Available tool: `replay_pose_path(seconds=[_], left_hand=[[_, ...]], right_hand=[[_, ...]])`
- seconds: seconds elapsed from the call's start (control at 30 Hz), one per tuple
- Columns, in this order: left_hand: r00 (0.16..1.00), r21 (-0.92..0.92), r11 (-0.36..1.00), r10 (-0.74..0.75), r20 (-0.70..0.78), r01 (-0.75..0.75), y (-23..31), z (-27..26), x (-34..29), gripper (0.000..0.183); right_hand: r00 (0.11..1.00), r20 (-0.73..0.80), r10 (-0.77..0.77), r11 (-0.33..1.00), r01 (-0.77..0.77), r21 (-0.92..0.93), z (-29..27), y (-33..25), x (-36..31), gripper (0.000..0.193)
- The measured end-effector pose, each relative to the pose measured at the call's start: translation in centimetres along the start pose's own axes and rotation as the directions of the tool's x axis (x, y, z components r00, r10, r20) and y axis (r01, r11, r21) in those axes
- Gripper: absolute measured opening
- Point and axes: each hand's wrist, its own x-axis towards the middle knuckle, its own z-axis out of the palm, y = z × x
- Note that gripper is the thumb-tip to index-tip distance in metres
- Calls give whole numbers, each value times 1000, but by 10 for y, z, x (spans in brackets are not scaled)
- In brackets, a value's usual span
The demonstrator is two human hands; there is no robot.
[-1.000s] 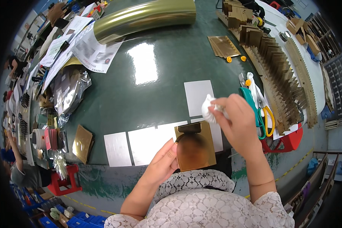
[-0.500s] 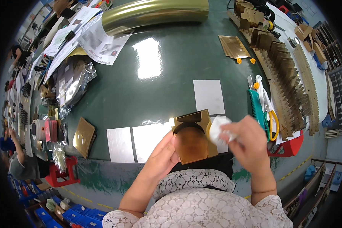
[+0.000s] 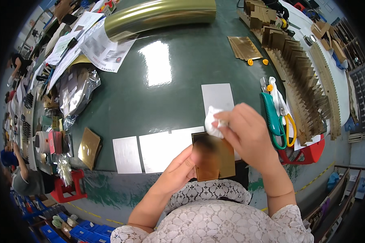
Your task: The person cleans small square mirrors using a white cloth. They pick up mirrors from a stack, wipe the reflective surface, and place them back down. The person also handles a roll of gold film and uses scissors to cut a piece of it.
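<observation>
A shiny gold-coloured plate (image 3: pixel 226 162) is tilted up in front of me at the table's near edge, its face mirroring dark and amber shapes. My left hand (image 3: pixel 181 170) grips its left edge, thumb on the face and fingers behind. My right hand (image 3: pixel 247 131) pinches a bunched white cloth (image 3: pixel 213 121) by the plate's upper edge; whether the cloth touches the plate I cannot tell. Beyond them lies a pale grey sheet (image 3: pixel 217 95), partly hidden by the cloth and hand. Left of the plate are a white sheet (image 3: pixel 162 152) and a smaller silvery sheet (image 3: pixel 127 154).
A large gold roll (image 3: pixel 162 18) lies at the back. On the right are gold plates (image 3: pixel 245 47), orange-handled scissors (image 3: pixel 289 129), a teal-handled tool (image 3: pixel 271 115) and a notched rack of plates (image 3: pixel 298 73). At left are stacked gold plates (image 3: pixel 89 148) and a plastic bag (image 3: pixel 79 89).
My right hand and the cloth have moved left and up, from the plate's right side to its upper edge. The plate has turned more upright and shifted slightly right.
</observation>
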Motion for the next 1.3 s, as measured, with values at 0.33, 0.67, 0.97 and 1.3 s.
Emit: replay_pose_path(seconds=[0.33, 0.67, 0.97, 1.3], left_hand=[[996, -85, 993, 87, 25, -84, 0, -12, 0, 56], [992, -159, 980, 124, 26, -119, 0, -18, 0, 53], [974, -147, 963, 227, -7, -225, -2, -23, 3, 44], [975, -143, 965, 223, -11, -222, 2, -21, 5, 44]], right_hand=[[950, -220, 221, 965, -246, -93, -11, 23, 4, 12], [825, -253, 505, 846, -531, -41, -11, 34, -14, 12], [933, -261, 247, 875, -331, -354, -17, 63, -32, 13], [796, -273, 541, 660, -603, -449, -55, 110, -44, 17]])
